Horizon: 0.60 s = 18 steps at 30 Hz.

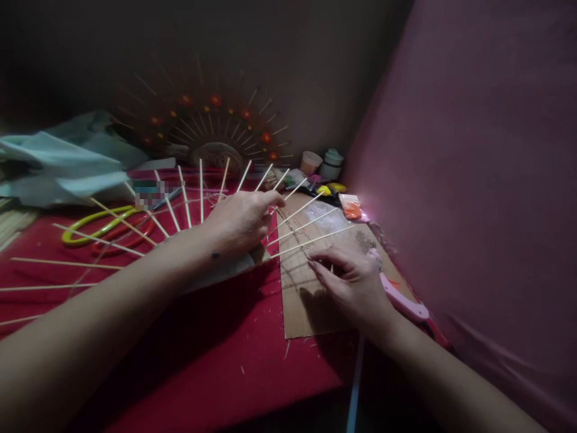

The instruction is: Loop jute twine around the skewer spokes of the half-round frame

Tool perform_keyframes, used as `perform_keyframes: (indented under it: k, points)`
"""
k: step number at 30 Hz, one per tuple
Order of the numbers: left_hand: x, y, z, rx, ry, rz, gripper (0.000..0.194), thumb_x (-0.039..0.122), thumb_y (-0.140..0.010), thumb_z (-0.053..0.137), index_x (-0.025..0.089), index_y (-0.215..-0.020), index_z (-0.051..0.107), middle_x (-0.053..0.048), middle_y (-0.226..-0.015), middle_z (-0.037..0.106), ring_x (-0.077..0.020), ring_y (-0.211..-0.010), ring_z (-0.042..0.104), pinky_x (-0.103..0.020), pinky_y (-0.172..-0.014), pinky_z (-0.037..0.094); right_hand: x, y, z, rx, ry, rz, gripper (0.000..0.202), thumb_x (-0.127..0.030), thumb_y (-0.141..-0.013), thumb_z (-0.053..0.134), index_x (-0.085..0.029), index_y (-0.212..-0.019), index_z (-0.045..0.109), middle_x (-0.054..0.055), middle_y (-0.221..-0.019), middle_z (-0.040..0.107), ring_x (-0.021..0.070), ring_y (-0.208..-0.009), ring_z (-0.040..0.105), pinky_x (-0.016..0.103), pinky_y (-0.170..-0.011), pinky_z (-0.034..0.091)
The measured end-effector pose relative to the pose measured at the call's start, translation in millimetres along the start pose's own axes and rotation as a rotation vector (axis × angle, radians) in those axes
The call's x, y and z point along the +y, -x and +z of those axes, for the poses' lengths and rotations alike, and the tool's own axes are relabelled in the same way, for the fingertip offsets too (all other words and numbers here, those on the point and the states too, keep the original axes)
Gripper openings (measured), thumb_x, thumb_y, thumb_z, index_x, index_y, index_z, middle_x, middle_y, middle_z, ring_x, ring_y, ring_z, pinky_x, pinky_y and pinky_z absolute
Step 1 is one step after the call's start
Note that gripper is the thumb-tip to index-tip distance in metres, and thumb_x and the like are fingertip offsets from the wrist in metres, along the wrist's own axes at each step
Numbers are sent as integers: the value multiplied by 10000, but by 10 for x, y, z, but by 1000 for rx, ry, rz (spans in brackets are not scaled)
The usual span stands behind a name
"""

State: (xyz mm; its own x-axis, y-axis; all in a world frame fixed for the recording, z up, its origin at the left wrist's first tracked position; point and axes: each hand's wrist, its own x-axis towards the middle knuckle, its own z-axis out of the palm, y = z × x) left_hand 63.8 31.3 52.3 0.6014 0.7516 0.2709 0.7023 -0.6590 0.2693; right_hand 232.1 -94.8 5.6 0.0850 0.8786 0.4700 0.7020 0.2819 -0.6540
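Thin pale sticks (201, 198) fan out from a rounded base (225, 273) held above the red cloth. My left hand (241, 222) lies over the base, its fingers bent around the sticks on the right side; part of the base is hidden under it. Dark thin twine (297, 231) crosses the right-hand sticks. The thumb and fingertips of my right hand (345, 273) pinch this twine close to the lowest right stick, above the cardboard.
Cardboard (297, 316) rests on the red cloth (216, 367). Yellow-handled scissors (101, 225) lie left, a pink-handled tool (406, 304) right. Behind are a flowered fan-shaped piece (216, 147), a cup (310, 162), a jar (332, 163) and pale fabric (58, 162). A pink curtain (473, 180) borders the right.
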Motion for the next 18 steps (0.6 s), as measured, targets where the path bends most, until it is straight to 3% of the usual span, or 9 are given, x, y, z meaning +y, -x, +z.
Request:
perform_keyframes:
  k: [3,6,13,18]
  points:
    - [17,7,12,-14,-12,-4,369,207,-848,435,225,-1164,623,-65,-873,697,-189,-739,617,-299,-659,423,-4,-22,-37,106,261,-229,155,-170,-855,539,-163,-856,694,36,-723,649,119,-642,584,241,-599,455]
    - [31,16,22,-21,-56,5,382,204,-845,444,234,-1189,607,-75,-927,700,-210,-781,626,-305,-655,431,10,-63,-60,169,470,-336,181,-194,-879,525,-180,-831,699,30,-685,620,116,-604,536,250,-584,422]
    - [33,25,61,0,-78,31,378,184,-841,459,231,-1187,603,-89,-969,703,-239,-825,633,-309,-636,435,-39,-124,-79,129,703,-501,194,-205,-873,539,-209,-778,708,37,-587,588,189,-704,484,332,-694,397]
    - [26,28,87,-18,-81,34,395,156,-835,446,227,-1194,595,-98,-1007,696,-254,-860,637,-316,-634,428,-7,-194,-85,64,696,-551,253,-200,-897,499,-176,-759,711,36,-585,574,166,-657,497,307,-649,381]
